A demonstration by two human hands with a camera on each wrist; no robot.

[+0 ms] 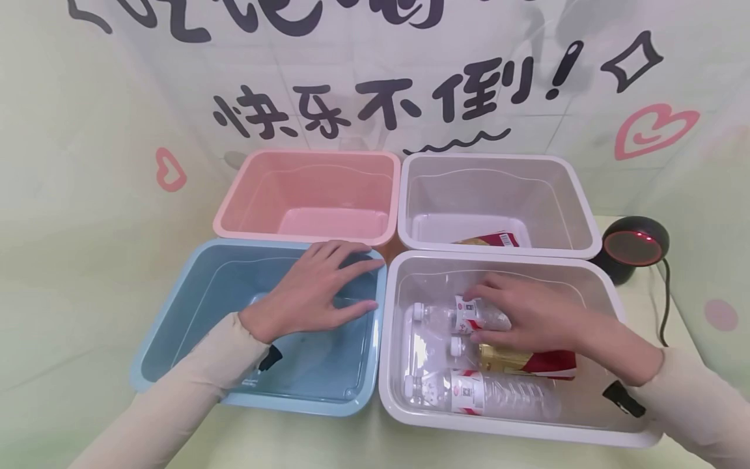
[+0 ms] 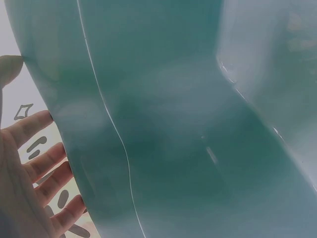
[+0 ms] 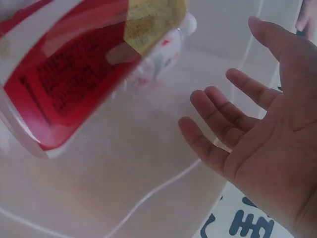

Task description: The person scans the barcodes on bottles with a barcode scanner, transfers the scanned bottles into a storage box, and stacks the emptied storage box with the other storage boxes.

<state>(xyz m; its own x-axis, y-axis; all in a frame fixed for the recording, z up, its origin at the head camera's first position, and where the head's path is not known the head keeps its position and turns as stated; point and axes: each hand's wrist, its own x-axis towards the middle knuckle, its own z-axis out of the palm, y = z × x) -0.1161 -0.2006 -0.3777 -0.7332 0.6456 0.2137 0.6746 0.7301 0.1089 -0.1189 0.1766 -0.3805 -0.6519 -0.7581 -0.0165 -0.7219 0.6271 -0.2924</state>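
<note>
My left hand [image 1: 313,290] is over the blue bin [image 1: 170,306], its fingers spread and their tips at the bin's right rim. In the left wrist view, the fingers of this hand [image 2: 29,173] look fairly straight and hold nothing. Inside the front right bin [image 1: 498,426], my right hand [image 1: 530,312] hovers by a clear plastic bottle [image 1: 436,317] with a white and red label. The right wrist view shows that hand [image 3: 267,129] with loosely bent fingers and nothing between them. A red and gold package [image 1: 551,363] lies below it, beside another clear bottle [image 1: 504,394].
A pink bin [image 1: 246,195] and a pale bin [image 1: 562,195] stand behind, the pale one with a red and gold package [image 1: 498,239] inside. To the right is a black round device [image 1: 635,241] with a cable [image 1: 666,306]. A printed sheet [image 1: 363,58] rises at the back.
</note>
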